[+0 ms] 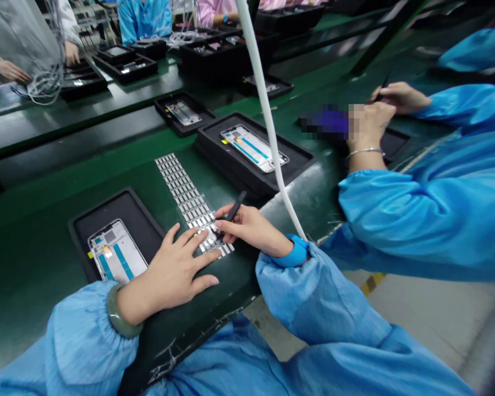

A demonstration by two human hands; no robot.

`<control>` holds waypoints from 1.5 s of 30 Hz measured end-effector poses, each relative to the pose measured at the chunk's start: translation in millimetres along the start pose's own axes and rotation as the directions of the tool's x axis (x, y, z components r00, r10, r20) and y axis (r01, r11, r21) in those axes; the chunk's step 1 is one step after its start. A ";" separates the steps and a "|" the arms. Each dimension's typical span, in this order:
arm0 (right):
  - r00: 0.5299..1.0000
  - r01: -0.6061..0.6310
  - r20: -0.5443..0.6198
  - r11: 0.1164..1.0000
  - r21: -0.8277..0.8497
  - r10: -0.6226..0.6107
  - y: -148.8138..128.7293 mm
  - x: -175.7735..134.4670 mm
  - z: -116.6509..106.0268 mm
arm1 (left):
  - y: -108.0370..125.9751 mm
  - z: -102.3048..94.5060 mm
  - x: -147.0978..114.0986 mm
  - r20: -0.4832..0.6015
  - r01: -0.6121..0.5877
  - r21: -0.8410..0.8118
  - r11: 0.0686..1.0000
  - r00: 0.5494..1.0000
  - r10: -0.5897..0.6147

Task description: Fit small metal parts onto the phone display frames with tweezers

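Note:
My left hand (180,265) lies with fingers spread, its fingertips on the near end of a long sheet of small silvery stickers (185,190) on the green bench. In my right hand (247,224) is a pair of black tweezers (237,204), pinched between thumb and fingers. Their lower end reaches the near part of the sheet, close to my left fingertips; whether a sticker is between the tips I cannot make out. Left of the sheet, a phone frame (117,250) with blue strips sits in a black foam tray (103,206), partly covered by my left wrist.
Beyond the sheet, stacked black trays (226,159) hold another phone frame (253,147), with one more tray (183,129) behind. A white cable (266,104) hangs down to the bench edge. At right, a co-worker's hands (371,118) work close by. Other people stand across the bench.

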State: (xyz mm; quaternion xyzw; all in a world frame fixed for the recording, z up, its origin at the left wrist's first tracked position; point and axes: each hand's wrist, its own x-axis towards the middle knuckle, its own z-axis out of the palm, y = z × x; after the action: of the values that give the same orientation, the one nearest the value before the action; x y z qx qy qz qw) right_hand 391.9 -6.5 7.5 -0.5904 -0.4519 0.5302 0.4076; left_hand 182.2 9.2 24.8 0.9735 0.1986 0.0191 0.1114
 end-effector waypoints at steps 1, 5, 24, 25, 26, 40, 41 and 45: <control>1.000 -0.010 -0.002 1.000 0.020 0.010 -1.2 0.0 -0.8 | 0.3 0.7 0.3 -0.004 0.000 -0.010 1.000 1.000 0.000; 0.999 -0.040 -0.002 0.989 0.142 0.041 -7.0 -1.0 -3.3 | 0.3 5.0 1.4 -0.037 -0.008 -0.042 0.999 0.999 0.007; 0.933 0.324 0.059 0.898 0.297 -0.356 -68.3 5.4 86.8 | -25.4 -43.9 -40.3 -0.177 0.220 -0.831 0.511 0.766 -0.617; 0.923 0.345 0.082 0.901 0.262 -0.377 -70.0 6.7 88.8 | -27.3 -45.3 -43.4 -0.143 0.238 -0.841 0.486 0.768 -0.624; 0.913 0.358 0.112 0.904 0.234 -0.391 -71.7 8.0 90.9 | -29.2 -46.5 -46.7 -0.110 0.255 -0.851 0.460 0.769 -0.630; 0.964 0.136 0.151 0.894 0.426 -0.218 -73.5 42.9 118.4 | -131.4 3.7 -122.9 -0.309 0.675 -0.125 0.727 0.670 -0.675; 0.966 0.114 0.162 0.899 0.424 -0.199 -73.0 44.6 122.3 | -132.7 6.2 -125.0 -0.287 0.670 -0.124 0.732 0.682 -0.672; 0.968 0.043 0.210 0.913 0.405 -0.139 -69.4 48.6 140.9 | -122.4 8.7 -131.7 -0.290 0.630 -0.113 0.769 0.719 -0.632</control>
State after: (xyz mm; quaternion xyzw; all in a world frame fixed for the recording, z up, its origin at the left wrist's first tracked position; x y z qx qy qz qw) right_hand 246.1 58.8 46.8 -0.4069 -0.4068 0.6569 0.4872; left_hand 14.8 65.6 -10.2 0.8316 0.5328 0.1338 0.0816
